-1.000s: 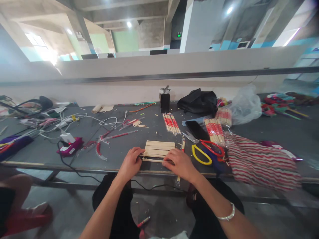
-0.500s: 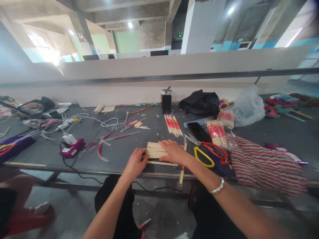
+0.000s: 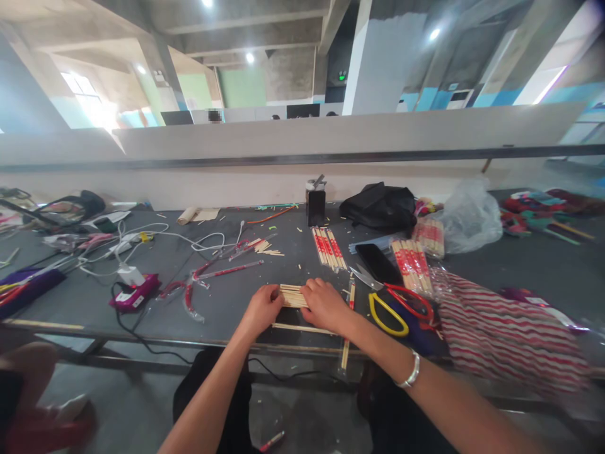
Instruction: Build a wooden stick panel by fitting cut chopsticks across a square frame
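You have the row of pale sticks point(image 3: 293, 296) in front of you, near the front edge of the tabletop point(image 3: 227, 318), between your two hands. Your left hand point(image 3: 263, 310) has its fingers closed on the left end of the row, and your right hand point(image 3: 327, 306) has its fingers closed on the right end. The step in hand looks like gathering the sticks and making them even. I cannot tell if the row is lifted or resting. One loose stick point(image 3: 305, 328) lies apart, nearer to you than the row. The next move probably calls for equal, gentle pressure from both sides, because thin sticks can slide out or cross.

Beyond the row and a little right are packed sticks point(image 3: 329, 248) with red labels. More red-labelled packs point(image 3: 411, 266) are farther to the right of the row, past the scissors point(image 3: 377, 285) and the phone point(image 3: 378, 263). These labels have pale marks, but they are too small to read. Well left of the row, the purple device point(image 3: 135, 296) carries a white label, also not readable. I can read no brand anywhere.
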A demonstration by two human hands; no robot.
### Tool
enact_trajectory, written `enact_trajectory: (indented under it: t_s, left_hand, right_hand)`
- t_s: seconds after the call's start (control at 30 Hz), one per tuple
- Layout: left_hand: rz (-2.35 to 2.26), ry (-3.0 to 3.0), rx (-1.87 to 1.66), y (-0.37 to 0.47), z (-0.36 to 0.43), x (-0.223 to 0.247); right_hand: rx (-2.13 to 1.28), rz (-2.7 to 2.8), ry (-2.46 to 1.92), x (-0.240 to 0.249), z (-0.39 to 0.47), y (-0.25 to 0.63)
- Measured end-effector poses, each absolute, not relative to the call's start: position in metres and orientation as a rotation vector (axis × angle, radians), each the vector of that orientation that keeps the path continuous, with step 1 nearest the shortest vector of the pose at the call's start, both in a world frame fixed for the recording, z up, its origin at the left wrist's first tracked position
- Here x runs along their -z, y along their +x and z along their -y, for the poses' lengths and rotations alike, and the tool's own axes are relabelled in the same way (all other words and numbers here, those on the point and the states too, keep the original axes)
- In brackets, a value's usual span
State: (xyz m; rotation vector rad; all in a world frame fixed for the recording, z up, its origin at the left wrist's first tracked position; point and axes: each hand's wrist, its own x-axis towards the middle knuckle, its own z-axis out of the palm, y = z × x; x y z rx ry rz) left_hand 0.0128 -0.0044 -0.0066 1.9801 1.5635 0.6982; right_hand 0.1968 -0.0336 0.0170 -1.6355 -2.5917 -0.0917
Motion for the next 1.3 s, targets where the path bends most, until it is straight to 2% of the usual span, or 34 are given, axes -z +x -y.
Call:
enact_trajectory:
  t_s: [0.73,0.83,0.97,1.1,1.17,1.23,1.3]
  left_hand:
    - [-1.468,1.747,-0.809,0.010,-0.003,0.008]
    - [-1.393,1.510,-0.916,0.010,0.001,0.004]
    - [-1.271,1.201,-1.245,0.005,0.005,-0.016]
    - [-1.110,1.074,-1.458,0.004,-0.004,-0.039]
    - [-1.033,1.097,-1.480,0.012,-0.015,-0.047]
    - [-0.965,1.173,-1.471,0.024,-0.028,-0.048]
    - [-0.922,1.248,-1.431,0.038,-0.040,-0.044]
  right_hand:
    - [-0.004,2.541,-1.713,-0.012,0.023,0.173]
    - [-0.061,2.510,-1.717,-0.006,0.022,0.168]
    - [-0.164,2.409,-1.701,-0.013,0.018,0.178]
    - [-0.215,2.086,-1.629,-0.042,-0.003,0.202]
    - [-0.387,1.589,-1.348,-0.054,-0.020,0.210]
    - [-0.532,1.254,-1.134,-0.056,-0.038,0.212]
    - [-0.589,1.162,-1.084,-0.047,-0.053,0.210]
